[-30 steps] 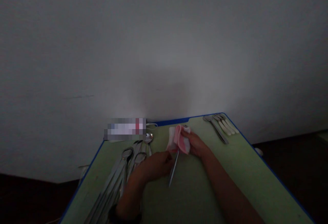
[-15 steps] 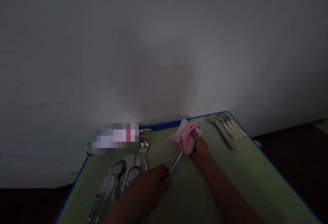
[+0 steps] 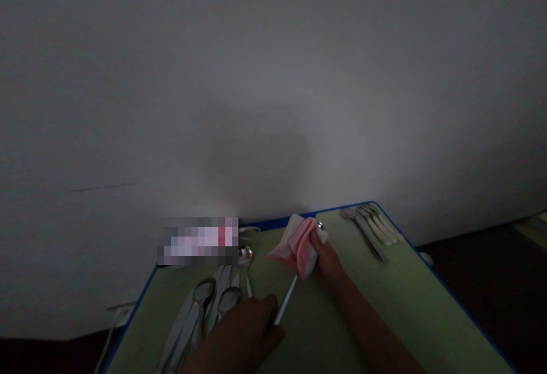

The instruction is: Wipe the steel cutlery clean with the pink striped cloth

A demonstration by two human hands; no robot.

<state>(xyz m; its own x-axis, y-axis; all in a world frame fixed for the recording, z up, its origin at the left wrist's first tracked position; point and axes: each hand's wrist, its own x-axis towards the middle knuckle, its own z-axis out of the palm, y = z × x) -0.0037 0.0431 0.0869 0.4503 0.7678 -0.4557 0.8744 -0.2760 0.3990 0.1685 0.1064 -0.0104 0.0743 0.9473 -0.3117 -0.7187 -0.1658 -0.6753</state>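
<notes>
My left hand (image 3: 248, 334) is closed around the handle end of a metal spoon (image 3: 287, 300), which slants up and to the right. A pink and white cloth (image 3: 303, 243) is bunched around the spoon's upper part, pinched by my right hand (image 3: 329, 265). Just past the cloth a small shiny rounded bit of the spoon shows; the rest of its head is hidden. Left of my left hand lie several metal spoons (image 3: 204, 288) with other flat metal cutlery (image 3: 175, 331), partly covered by that hand. One more spoon (image 3: 245, 257) lies above them.
At the table's far right corner are a dark spoon (image 3: 363, 234) and several white-handled forks (image 3: 380, 228). A blurred-out device (image 3: 199, 243) with a white cable (image 3: 252, 231) stands at the back left. The green table (image 3: 427, 317) has a blue edge and meets a grey wall (image 3: 273, 77).
The view has shifted slightly, so the table sits lower in the picture. Both hands keep hold; the cloth and spoon have moved a little, with more of the spoon's far end showing.
</notes>
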